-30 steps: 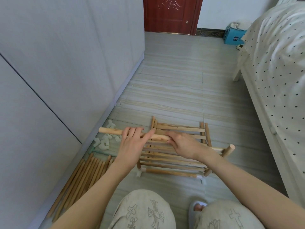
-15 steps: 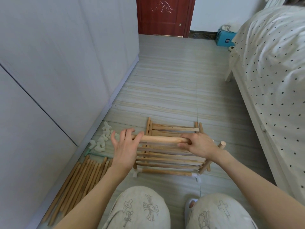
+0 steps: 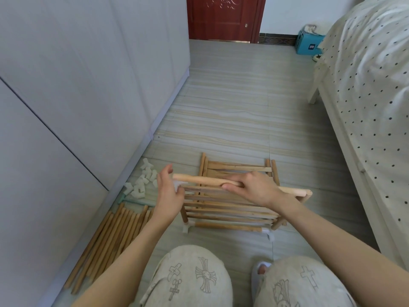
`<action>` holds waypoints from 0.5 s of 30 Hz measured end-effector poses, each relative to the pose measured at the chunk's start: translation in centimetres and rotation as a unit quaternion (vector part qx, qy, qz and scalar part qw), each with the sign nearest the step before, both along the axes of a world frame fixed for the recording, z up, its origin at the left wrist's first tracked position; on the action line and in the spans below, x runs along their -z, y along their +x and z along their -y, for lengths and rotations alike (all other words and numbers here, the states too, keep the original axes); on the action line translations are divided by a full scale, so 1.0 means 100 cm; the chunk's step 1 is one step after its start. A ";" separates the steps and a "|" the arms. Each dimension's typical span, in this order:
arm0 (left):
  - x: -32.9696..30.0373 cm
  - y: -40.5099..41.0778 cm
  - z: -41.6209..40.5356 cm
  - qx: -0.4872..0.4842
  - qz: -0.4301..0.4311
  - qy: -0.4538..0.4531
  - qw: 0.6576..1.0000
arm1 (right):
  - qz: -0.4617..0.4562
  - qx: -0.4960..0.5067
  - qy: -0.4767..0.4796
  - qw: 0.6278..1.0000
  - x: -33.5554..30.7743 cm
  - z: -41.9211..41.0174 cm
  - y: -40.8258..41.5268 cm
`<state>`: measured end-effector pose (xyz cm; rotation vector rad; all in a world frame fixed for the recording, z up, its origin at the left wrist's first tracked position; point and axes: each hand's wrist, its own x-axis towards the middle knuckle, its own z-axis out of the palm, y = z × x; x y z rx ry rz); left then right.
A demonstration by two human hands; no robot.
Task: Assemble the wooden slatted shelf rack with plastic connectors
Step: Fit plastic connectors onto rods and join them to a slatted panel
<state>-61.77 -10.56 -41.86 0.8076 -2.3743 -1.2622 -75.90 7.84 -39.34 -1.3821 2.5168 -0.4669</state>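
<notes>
Grey striped floor tiles (image 3: 232, 111) run from your knees to a dark red door (image 3: 223, 17), with white cabinet panels (image 3: 77, 74) on your left and a dotted bed cover (image 3: 371, 85) on your right. On that floor, just ahead of your knees, sits the partly built slatted rack (image 3: 230, 207), its flat slats running left to right between short upright posts, with white plastic connectors (image 3: 187, 227) at its near corners.

Your right hand (image 3: 254, 189) holds a round wooden dowel (image 3: 199, 180) level above the rack's far side, fingers (image 3: 230, 185) curled around it near the middle. The dowel reaches from beside your left hand out past your right wrist to a rounded end (image 3: 306, 192) at the rack's right corner.

Your left hand (image 3: 169, 196) is open at the dowel's left end, fingers spread and pointing up, palm facing the tip; whether it touches the wood cannot be told.

Left of the rack, near the cabinet base, lies a small heap of loose white connectors (image 3: 141, 182). Nearer to you, a bundle of spare dowels (image 3: 110, 242) lies side by side along the cabinet. A blue box (image 3: 307, 44) sits by the far wall.
</notes>
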 end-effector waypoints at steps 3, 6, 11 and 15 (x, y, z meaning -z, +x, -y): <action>0.004 0.001 0.004 0.005 0.021 0.020 1.000 | -0.025 0.046 0.014 0.999 0.000 -0.015 -0.014; 0.004 -0.001 0.008 0.019 0.031 0.012 0.999 | -0.042 0.064 0.047 0.996 0.002 -0.025 -0.021; 0.005 0.000 0.010 0.027 0.038 0.019 0.999 | -0.037 0.055 0.052 0.996 0.007 -0.027 -0.017; 0.005 0.002 0.015 0.054 0.043 0.032 0.997 | -0.032 0.053 0.047 0.997 0.009 -0.023 -0.014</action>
